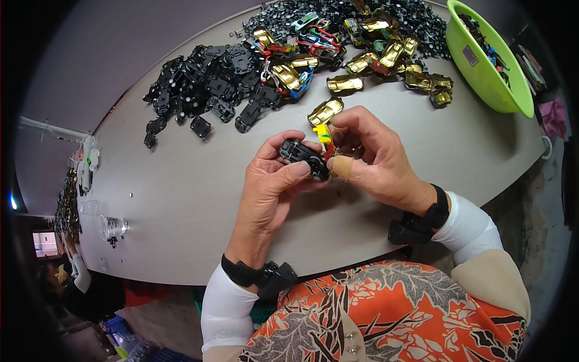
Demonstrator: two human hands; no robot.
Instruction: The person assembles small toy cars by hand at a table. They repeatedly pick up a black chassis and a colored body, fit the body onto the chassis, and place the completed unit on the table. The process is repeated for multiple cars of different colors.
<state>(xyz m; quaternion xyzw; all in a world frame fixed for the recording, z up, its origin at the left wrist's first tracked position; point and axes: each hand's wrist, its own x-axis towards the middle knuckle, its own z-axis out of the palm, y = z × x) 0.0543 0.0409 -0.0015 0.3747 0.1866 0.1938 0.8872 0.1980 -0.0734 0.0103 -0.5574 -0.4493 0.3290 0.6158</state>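
My left hand (269,176) is closed round a black toy car chassis (297,154), its wheels and detailed face turned up under my thumb. Close against it, the fingers of my right hand (380,158) pinch a yellow, red and green toy car body shell (324,134), seen partly edge-on and half covered by the fingers. A tan bandage wraps my right thumb. Just beyond the hands lies a gold car shell (325,112), with another gold car shell (345,84) farther off. Whether chassis and shell touch is hard to tell.
A heap of black chassis (211,78) spreads at the far left of the table (181,199). Gold and coloured shells (289,75) pile beside it, before many small wheel parts (416,27). A green basin (491,66) stands far right. Clear cups (113,227) and another person (78,283) are at left.
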